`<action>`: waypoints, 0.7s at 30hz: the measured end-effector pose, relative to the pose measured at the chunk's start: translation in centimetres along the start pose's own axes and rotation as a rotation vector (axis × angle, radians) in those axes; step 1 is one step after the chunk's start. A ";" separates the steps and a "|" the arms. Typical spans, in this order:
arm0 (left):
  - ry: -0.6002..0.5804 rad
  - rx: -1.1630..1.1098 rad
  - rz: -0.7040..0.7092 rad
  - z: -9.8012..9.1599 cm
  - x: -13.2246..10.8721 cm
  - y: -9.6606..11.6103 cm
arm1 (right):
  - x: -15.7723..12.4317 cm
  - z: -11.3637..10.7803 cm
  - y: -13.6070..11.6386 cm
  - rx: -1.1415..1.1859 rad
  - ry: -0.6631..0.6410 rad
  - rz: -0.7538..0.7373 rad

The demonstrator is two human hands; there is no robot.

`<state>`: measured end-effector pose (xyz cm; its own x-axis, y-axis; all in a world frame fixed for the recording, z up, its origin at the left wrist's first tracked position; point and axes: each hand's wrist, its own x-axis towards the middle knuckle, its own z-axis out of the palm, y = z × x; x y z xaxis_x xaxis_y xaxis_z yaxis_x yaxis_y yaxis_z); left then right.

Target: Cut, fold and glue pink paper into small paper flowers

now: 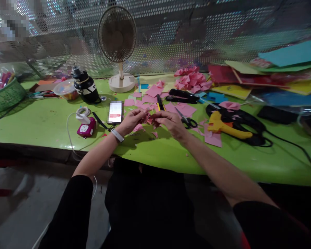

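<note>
1 green table [150, 154] fills the scene. On its far side stands a desk fan [118, 34], likely set back to free working room; a pink paper heap [193, 79] lies to its right. At near center, the left hand [132, 121] and right hand [172, 122] meet, fingertips pinched narrow, seemingly steadying 1 small pink paper piece [149, 121] between them. Scissors [188, 122] lie just right, a utility knife [160, 103] just beyond, probably for easy reach.

The head camera looks forward and down at the nearby table [41, 128].
</note>
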<state>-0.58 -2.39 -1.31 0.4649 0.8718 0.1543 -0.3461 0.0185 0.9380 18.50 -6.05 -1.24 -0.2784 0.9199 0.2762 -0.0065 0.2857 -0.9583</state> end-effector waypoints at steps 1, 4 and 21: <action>-0.001 0.012 0.000 0.0 0.0 0.0 | -0.1 0.1 -0.1 0.023 -0.010 0.023; 0.012 0.025 -0.001 0.1 0.0 -0.1 | -0.1 0.4 -0.4 0.072 -0.004 0.074; 0.053 -0.001 -0.022 0.3 -0.1 -0.7 | 0.5 1.0 0.9 0.176 0.027 0.117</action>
<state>-0.11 -2.68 -1.91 0.4284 0.8961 0.1166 -0.3365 0.0384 0.9409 17.37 -5.65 -2.04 -0.2615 0.9515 0.1617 -0.1439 0.1273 -0.9814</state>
